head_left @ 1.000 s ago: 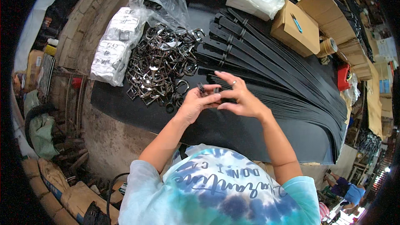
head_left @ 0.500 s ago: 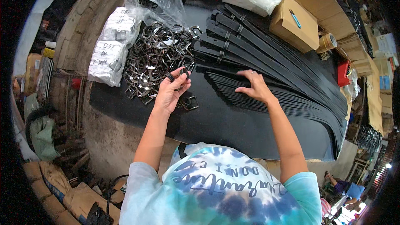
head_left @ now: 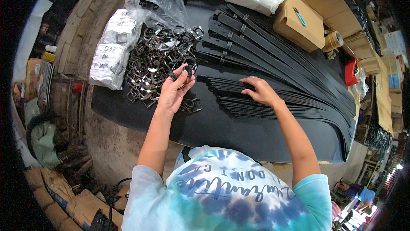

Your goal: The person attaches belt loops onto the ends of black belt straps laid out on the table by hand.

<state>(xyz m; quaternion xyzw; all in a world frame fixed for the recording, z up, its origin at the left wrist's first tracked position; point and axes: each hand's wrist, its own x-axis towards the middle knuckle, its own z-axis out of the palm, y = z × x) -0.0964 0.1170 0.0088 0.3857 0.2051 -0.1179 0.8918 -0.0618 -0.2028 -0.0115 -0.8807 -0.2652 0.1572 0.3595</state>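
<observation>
White labelled bags (head_left: pixel 112 53) at bench (head_left: pixel 239 132) left; brown carton (head_left: pixel 299 21) at rear. Left hand (head_left: pixel 174 92) fingers pinch a black loop (head_left: pixel 188 70) (beside buckle heap (head_left: pixel 160 60)); right hand (head_left: pixel 260 91) fingers spread flat on black straps (head_left: pixel 294 98).

We see a heap of dark metal buckles (head_left: pixel 160 62), shiny and tangled, lying on the black tabletop just beside the left end of the straps. One buckle (head_left: pixel 184 72) is lifted off the heap's near edge, pinched upright in the fingertips of the left hand (head_left: pixel 174 91). A few loose buckles (head_left: pixel 191 105) lie flat just right of that hand. The black straps (head_left: pixel 273 77) lie flat, fanned in overlapping layers that run away to the right; the right hand (head_left: pixel 259 91) rests palm down on the near stack's left ends.
</observation>
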